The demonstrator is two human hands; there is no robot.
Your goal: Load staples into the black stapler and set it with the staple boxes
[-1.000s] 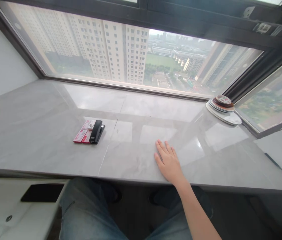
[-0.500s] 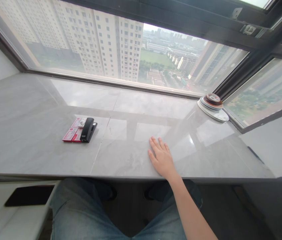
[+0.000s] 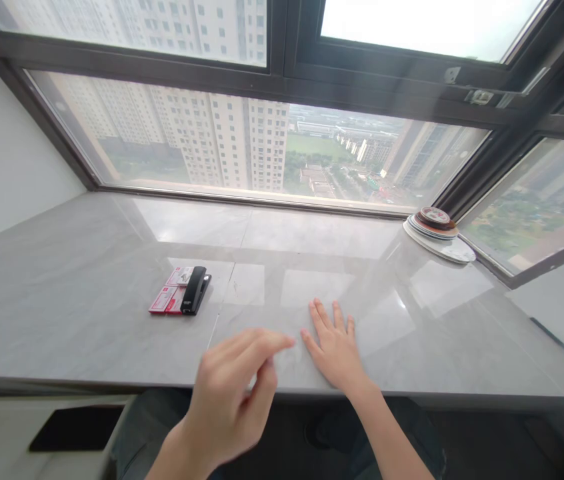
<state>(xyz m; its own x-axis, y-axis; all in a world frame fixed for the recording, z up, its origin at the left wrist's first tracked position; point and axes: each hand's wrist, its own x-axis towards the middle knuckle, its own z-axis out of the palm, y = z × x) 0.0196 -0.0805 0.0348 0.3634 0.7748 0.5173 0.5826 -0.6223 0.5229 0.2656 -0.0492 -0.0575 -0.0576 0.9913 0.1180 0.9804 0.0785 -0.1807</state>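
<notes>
My right hand [image 3: 335, 350] lies palm down on the grey marble-look sill [image 3: 272, 267], its fingers spread and nothing in it. Raised above the sill's front edge, my left hand [image 3: 237, 387] has its index finger pointing right and the other fingers curled in. Whether it holds anything between thumb and fingers is hidden. A black stapler [image 3: 195, 290] rests left of centre on the sill, touching several small red-and-white boxes [image 3: 166, 298] at its left side. Neither hand touches them.
Stacked round plates or discs [image 3: 435, 227] sit at the back right corner by the window frame. The large window [image 3: 272, 83] bounds the sill behind. A dark flat object [image 3: 77, 428] lies on a light surface at lower left. My legs are below the sill.
My left hand has come into view from below. My right hand is still flat on the sill. The view has tilted up, showing more of the window and less of my legs.
</notes>
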